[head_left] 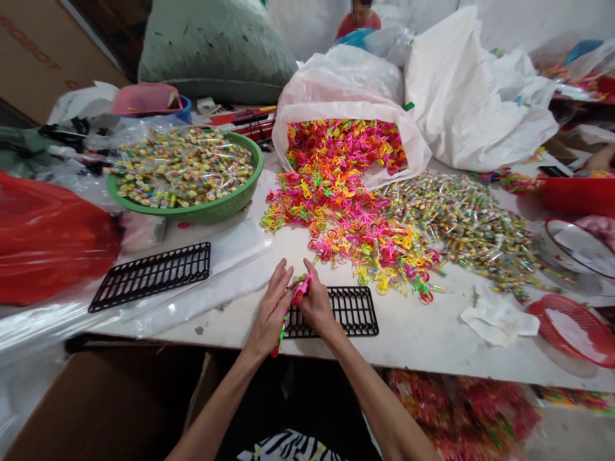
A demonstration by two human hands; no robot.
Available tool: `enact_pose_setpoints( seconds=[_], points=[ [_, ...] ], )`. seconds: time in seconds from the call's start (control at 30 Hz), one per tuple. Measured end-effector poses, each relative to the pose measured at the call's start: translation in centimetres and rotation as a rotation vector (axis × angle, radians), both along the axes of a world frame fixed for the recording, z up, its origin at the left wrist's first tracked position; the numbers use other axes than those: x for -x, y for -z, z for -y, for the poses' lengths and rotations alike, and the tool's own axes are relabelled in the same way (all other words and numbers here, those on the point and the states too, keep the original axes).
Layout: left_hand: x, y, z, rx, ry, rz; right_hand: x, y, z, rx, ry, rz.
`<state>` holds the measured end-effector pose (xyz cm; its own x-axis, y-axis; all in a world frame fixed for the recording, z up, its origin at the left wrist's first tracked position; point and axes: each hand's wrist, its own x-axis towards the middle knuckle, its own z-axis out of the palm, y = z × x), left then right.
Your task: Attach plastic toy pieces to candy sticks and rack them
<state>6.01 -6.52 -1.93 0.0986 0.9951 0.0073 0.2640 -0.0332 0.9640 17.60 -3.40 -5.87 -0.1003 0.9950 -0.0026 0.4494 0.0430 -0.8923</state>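
Observation:
My right hand (316, 306) pinches a small pink plastic piece (302, 289) between thumb and fingers. Right beside it, my left hand (270, 314) has its fingers stretched upward, and its inner side faces the pink piece; its thumb is partly hidden. Green and red plastic pieces (278, 342) show along the edge of my left palm. Both hands are over the left end of a black slotted plastic rack (354, 312), which lies flat near the table's front edge. Just beyond the hands spreads a heap of bright pink, yellow, orange and green plastic pieces (346, 218).
A white sack (346, 83) spills the bright pieces. To its right lies a pile of small wrapped sticks (471, 224). A green basin (206, 211) holds similar items. Another black rack (154, 272) lies left, and a red basket (576, 326) right. A person (358, 22) is at the back.

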Motion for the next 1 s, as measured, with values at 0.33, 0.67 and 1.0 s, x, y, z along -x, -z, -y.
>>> enact_pose_setpoints(
  seconds=[0.33,0.67,1.0],
  points=[
    [0.0,0.1,-0.3,-0.125,0.072,-0.2,-0.4,-1.4,0.1,-0.103,-0.252,0.309],
    [-0.4,0.8,0.2,-0.182,0.02,-0.21,-2.3,-2.8,-6.9,0.056,0.205,0.754],
    [-0.3,0.3,0.1,-0.139,0.034,-0.158,-6.8,-2.9,-2.0,0.401,0.027,-0.453]
  ],
)
